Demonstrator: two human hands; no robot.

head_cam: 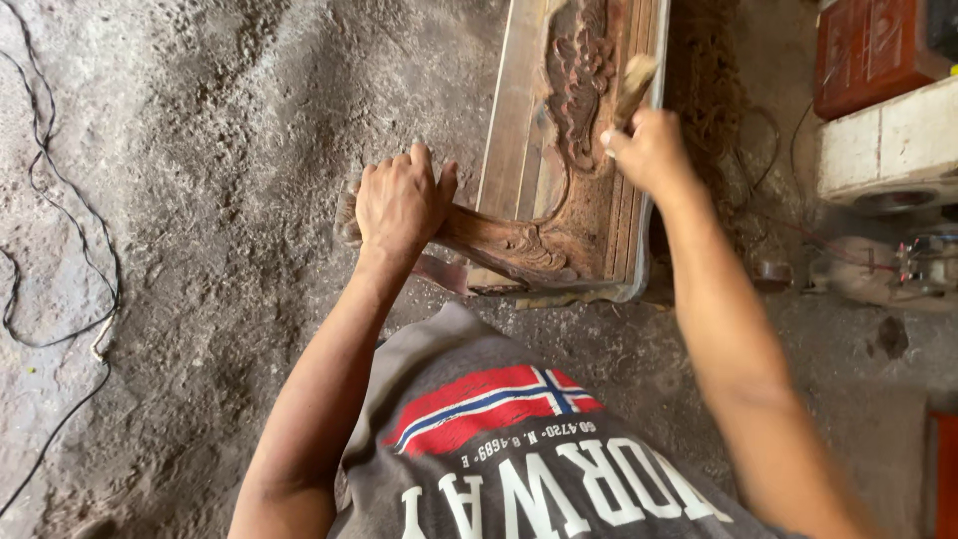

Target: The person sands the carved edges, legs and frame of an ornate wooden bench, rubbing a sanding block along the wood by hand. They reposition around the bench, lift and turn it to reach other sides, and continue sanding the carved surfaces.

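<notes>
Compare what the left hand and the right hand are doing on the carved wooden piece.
The left hand lies knuckles-up, clamped over a projecting lower corner of the carved wooden panel; the right hand is closed around a pale-tipped tool over the carving. The left hand sits at the panel's near-left edge; the right sits farther up, near its right edge. The left holds no tool; the right does. Both are bare and touch or work the same panel.

Single view, head-worn. The scene is seen from above, steeply downward and close over the wearer's own chest and forearms. The left hand (399, 200), right hand (651, 150) and carved wooden panel (574, 215) are framed against the dusty floor (200, 150).
</notes>
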